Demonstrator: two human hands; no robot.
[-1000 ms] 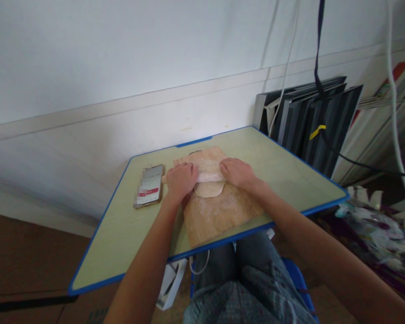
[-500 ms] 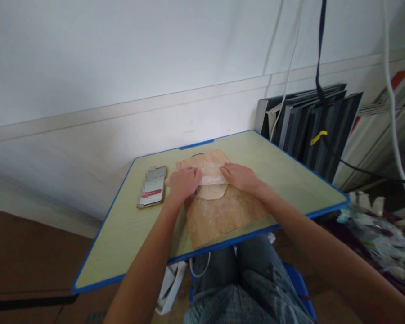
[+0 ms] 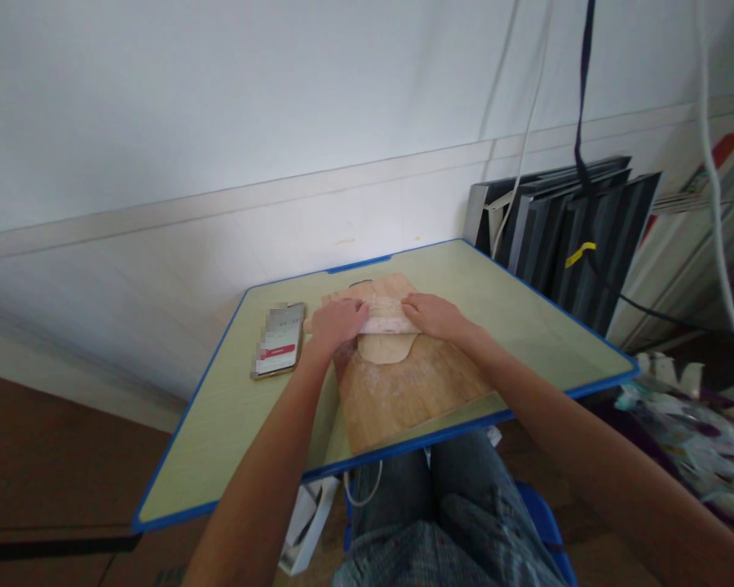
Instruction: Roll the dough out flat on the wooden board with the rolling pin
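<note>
A pale rolling pin [image 3: 386, 325] lies crosswise over a sheet of dough [image 3: 384, 349] on a floured wooden board [image 3: 404, 395]. My left hand [image 3: 341, 320] is closed over the pin's left end, and a bit of that end shows past the hand. Over the right end, my right hand [image 3: 433, 315] presses down with its fingers curled on the pin. The dough's rounded near edge sticks out below the pin, between my two hands; its far part is mostly hidden by the pin.
The board rests on a light green table [image 3: 226, 444] with a blue edge, against a white wall [image 3: 281, 220]. A phone [image 3: 280, 338] lies left of the board. Dark panels [image 3: 563, 228] lean at the right; a black cable [image 3: 581, 122] hangs before them.
Hands and rolling pin keep nearly the same place on the board, with the dough's near edge still showing. The whole view has shifted very slightly.
</note>
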